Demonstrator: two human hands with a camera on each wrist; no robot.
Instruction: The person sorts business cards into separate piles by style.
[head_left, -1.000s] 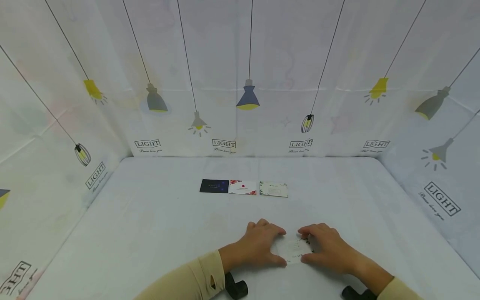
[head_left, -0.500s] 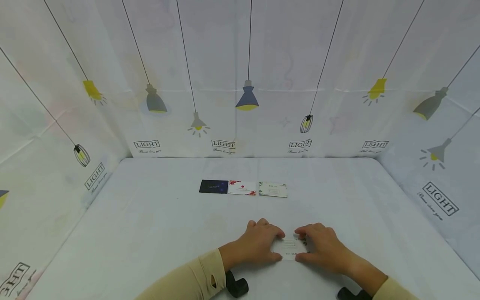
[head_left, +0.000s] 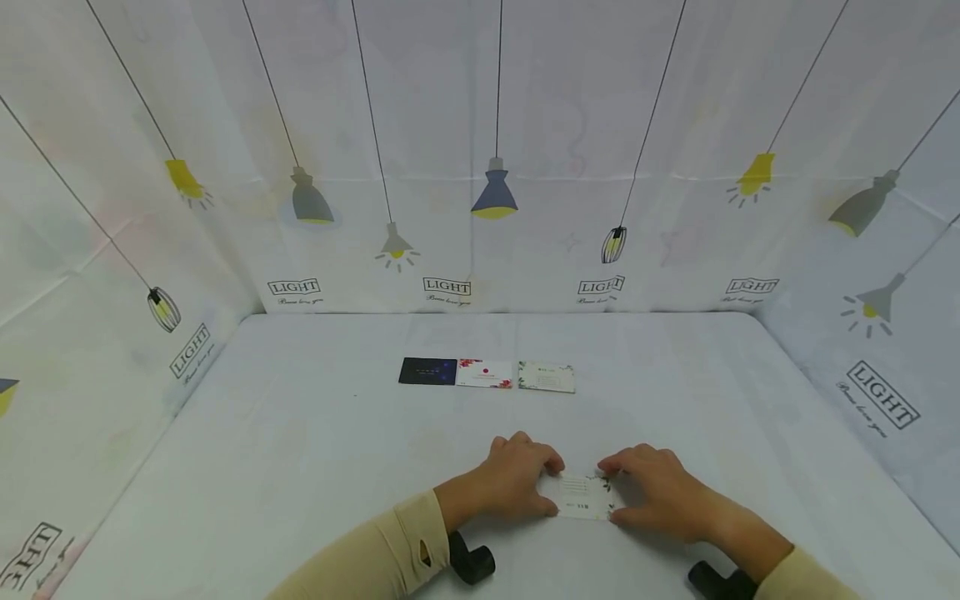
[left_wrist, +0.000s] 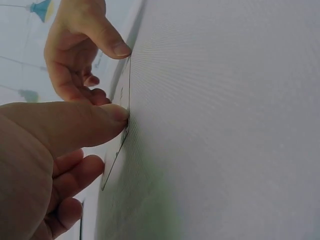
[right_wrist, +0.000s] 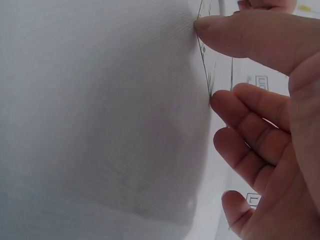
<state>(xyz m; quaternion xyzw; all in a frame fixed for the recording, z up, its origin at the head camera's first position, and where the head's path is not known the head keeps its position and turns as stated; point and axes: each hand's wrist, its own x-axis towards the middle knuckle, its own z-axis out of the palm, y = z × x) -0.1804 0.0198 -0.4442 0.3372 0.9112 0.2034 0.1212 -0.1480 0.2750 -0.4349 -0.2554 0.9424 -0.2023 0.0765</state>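
A white card with printed text and small leaf sprigs (head_left: pixel 585 497) lies on the white table between both hands in the head view, its lettering upside down to me. My left hand (head_left: pixel 513 477) holds its left end, thumb at the near corner, fingers at the far one. At the opposite end, my right hand (head_left: pixel 663 493) grips the card likewise. In the left wrist view the card (left_wrist: pixel 114 152) is seen almost edge-on, low against the table. The right wrist view shows the right thumb (right_wrist: pixel 240 37) on the card's edge and a fingertip at another corner.
Farther back lie three cards in a row: a dark blue one (head_left: pixel 427 372), a white one with red flowers (head_left: pixel 485 374) and a pale one with green leaves (head_left: pixel 546 377). A lamp-patterned curtain (head_left: pixel 540 125) stands behind the table. Black devices sit at both wrists.
The card moved slightly left, then a little back right with the right hand. The left hand has drawn slightly left, so more of the card shows. The back row has not moved.
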